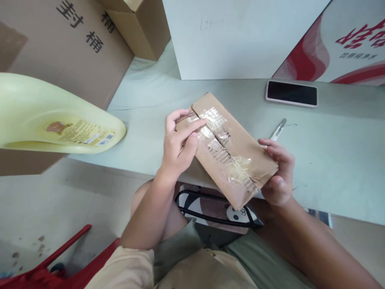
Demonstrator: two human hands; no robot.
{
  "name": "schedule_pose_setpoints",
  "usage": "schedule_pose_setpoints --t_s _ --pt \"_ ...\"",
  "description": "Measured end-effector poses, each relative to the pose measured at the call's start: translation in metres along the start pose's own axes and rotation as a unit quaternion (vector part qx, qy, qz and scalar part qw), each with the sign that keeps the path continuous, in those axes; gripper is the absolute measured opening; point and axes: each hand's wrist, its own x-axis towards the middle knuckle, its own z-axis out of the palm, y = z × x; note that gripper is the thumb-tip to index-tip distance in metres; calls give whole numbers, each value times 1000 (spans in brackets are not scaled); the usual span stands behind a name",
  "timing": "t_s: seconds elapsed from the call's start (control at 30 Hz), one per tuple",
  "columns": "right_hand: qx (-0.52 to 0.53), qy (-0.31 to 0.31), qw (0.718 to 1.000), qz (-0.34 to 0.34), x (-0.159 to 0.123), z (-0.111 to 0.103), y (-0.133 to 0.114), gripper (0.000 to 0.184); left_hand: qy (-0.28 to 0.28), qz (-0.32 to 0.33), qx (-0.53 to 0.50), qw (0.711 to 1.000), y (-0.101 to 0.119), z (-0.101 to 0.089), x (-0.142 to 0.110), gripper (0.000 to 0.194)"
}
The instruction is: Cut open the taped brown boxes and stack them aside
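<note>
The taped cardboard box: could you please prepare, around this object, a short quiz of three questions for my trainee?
1. Which grip holds the taped box at the end nearer the slim tool?
2. True or false: only one grip touches the taped box.
3. Complete: the dark-screened ____ lies close to the carton with red print.

Key:
1. The right grip.
2. False; the left grip touches it too.
3. Phone.

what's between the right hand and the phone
In the head view, a tool, probably a cutter, lies on the table between the right hand and the phone, a thin dark mark beside it.
</note>
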Motion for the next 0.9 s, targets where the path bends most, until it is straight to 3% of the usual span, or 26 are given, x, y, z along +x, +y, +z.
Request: schedule_pose_setpoints --t_s 0.17,0.43,0.63,0.9 --pt "3 14 1000 18 -2 0 -1 46 -8 -7 4 1000 0 -1 -1 41" --pt "51 -8 994 101 -9 -3 2 44 -4 2 10 1000 -3 1 -1 44" --pt "82 -20 989 123 -5 -2 -4 43 4 -8 3 1000 -2 0 -1 41" --pt "40 -34 987 149 -11 -7 -2 52 -4 -12 -14 1000 -4 0 0 42"
